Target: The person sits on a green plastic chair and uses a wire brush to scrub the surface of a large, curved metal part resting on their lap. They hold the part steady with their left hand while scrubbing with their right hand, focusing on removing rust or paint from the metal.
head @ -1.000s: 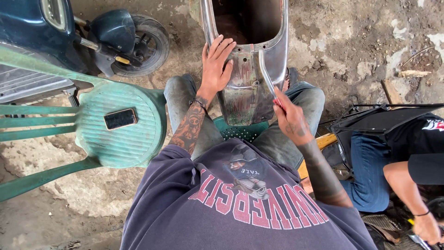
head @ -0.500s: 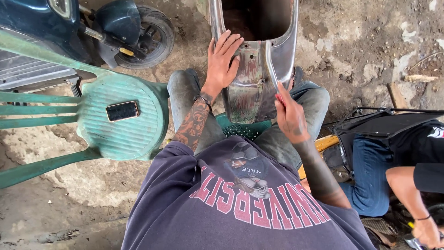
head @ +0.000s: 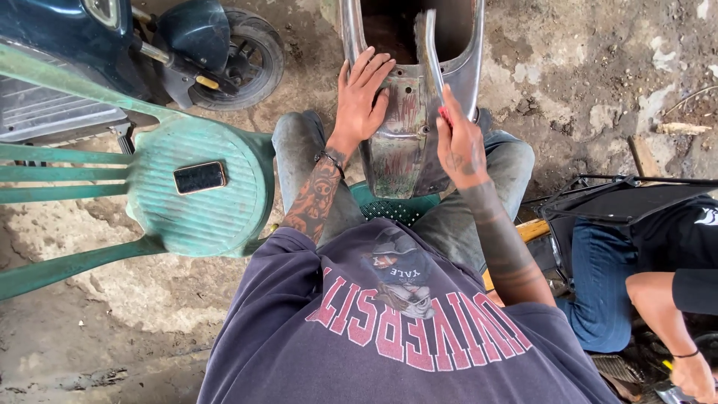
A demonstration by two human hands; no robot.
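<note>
The grip of the left hand [head: 362, 93] is loose: palm flat and fingers spread apart on a worn, bare-metal scooter body panel [head: 400, 142] in the upper centre of the frame, clamped on nothing. The grip of the right hand [head: 458, 138] is closed together around a small tool with a red tip [head: 443, 114], perhaps a screwdriver, though most of it is hidden inside the fist. That hand sits just right of the left one, against the panel's right edge, beside a grey strip [head: 429, 45] rising toward the top of the frame.

The panel stands upright between the person's knees, its lower end over a green plastic crate [head: 395, 209] they seem to sit on. Both forearms are tattooed, and a dark bracelet [head: 329, 159] circles the left wrist.

At centre left, a green plastic chair [head: 202, 217] holds a dark phone [head: 200, 177] lying flat on its seat. A dark blue scooter [head: 149, 45] with its front wheel fills the upper left. At the lower right edge, another person [head: 651, 254] in jeans and a dark shirt crouches on the dirt floor [head: 591, 67].
</note>
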